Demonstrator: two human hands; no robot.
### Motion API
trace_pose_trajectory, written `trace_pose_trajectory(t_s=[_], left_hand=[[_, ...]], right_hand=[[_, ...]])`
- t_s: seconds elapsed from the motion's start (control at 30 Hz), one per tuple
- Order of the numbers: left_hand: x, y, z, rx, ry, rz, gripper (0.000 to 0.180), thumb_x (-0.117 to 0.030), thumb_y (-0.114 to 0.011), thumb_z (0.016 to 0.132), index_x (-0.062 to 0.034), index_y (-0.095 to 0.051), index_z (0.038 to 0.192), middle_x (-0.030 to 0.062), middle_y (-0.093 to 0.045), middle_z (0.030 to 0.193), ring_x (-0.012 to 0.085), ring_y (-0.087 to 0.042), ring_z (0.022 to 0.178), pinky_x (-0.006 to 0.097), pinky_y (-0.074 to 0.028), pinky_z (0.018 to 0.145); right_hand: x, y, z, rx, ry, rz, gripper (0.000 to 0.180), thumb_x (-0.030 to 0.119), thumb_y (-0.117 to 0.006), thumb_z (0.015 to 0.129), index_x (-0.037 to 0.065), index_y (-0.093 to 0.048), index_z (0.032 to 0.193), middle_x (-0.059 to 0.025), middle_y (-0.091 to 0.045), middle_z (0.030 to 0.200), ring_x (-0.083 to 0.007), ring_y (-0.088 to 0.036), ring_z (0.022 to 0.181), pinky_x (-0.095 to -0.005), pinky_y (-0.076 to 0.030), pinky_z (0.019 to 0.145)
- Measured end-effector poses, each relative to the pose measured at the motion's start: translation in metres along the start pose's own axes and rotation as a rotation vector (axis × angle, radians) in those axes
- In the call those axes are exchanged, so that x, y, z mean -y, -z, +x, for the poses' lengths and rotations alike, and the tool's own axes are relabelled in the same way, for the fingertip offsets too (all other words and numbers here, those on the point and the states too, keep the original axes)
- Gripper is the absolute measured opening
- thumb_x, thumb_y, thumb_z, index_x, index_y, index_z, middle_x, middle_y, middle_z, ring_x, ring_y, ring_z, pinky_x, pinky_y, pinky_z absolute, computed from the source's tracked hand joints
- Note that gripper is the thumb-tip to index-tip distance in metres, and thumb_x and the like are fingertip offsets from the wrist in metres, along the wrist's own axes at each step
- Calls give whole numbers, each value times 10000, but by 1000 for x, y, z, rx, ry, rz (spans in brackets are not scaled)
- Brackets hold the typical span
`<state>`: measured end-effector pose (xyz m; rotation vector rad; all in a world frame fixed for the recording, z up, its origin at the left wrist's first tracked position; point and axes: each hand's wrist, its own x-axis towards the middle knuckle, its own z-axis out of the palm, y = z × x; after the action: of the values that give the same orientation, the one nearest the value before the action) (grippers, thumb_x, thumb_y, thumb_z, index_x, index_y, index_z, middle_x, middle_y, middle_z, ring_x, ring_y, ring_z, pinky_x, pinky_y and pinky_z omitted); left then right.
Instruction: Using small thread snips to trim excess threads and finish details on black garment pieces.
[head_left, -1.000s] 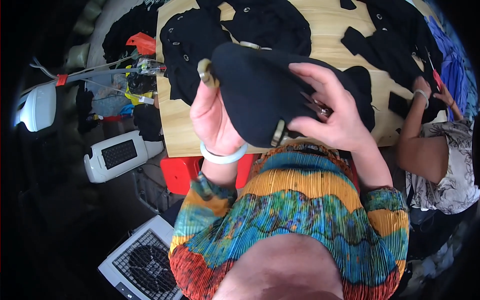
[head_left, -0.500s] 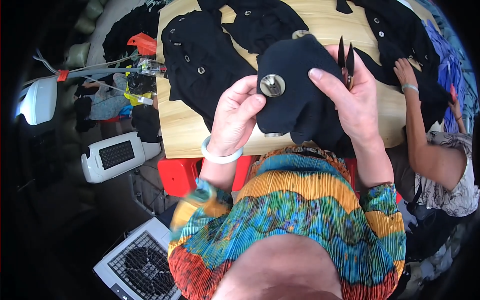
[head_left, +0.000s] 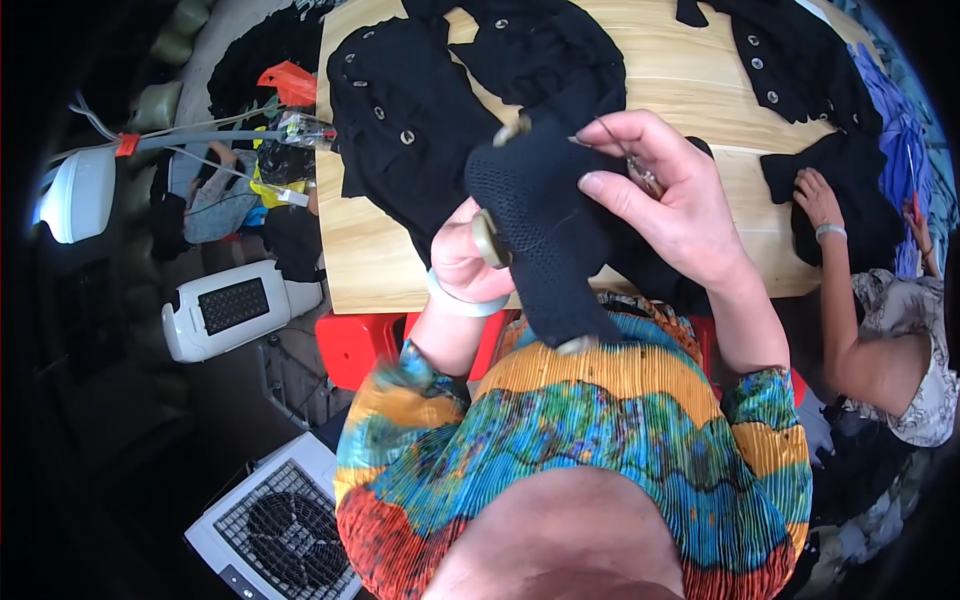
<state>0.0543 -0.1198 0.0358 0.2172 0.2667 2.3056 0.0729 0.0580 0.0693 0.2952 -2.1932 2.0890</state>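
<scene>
Both hands grasp the black knit garment [head_left: 545, 230]: left hand [head_left: 462, 262] beneath its button [head_left: 487, 239], right hand [head_left: 672, 195] gripping above with small scissors [head_left: 640, 172].

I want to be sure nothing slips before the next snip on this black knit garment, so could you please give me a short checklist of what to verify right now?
1. Left hand grips the black knit garment from below: ok.
2. Round brass-coloured button beside the left thumb is in plain view: ok.
3. Right hand holds the small metal snips over the cloth: ok.
4. Snip blades open or closed: cannot tell, the fingers hide them.
5. Loose thread at the tip: cannot tell, too fine to see.
6. Co-worker's hand on the pale wooden table stays apart from the work: ok.
</scene>
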Motion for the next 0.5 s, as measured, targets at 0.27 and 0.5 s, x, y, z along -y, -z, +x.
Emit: trace_pose_trajectory(t_s=[0.27, 0.5], left_hand=[[2, -18, 15, 259, -102, -155, 694, -144, -673, 688, 10, -287, 1244, 167, -370, 1242, 282, -407, 1123, 406, -294, 970], [2, 8, 1, 173, -167, 53, 539, -165, -619, 731, -17, -392, 1197, 133, -430, 1214, 276, -410, 1124, 423, -287, 965]], right_hand=[[8, 2, -14, -146, 183, -50, 354, 102, -574, 759, -11, -416, 1055, -54, -523, 805, -53, -443, 558, -180, -373, 523], [41, 0, -34, 79, 235, -99, 376, 69, -698, 658, -24, -498, 961, -103, -543, 776, -110, -556, 579, -182, -454, 480]])
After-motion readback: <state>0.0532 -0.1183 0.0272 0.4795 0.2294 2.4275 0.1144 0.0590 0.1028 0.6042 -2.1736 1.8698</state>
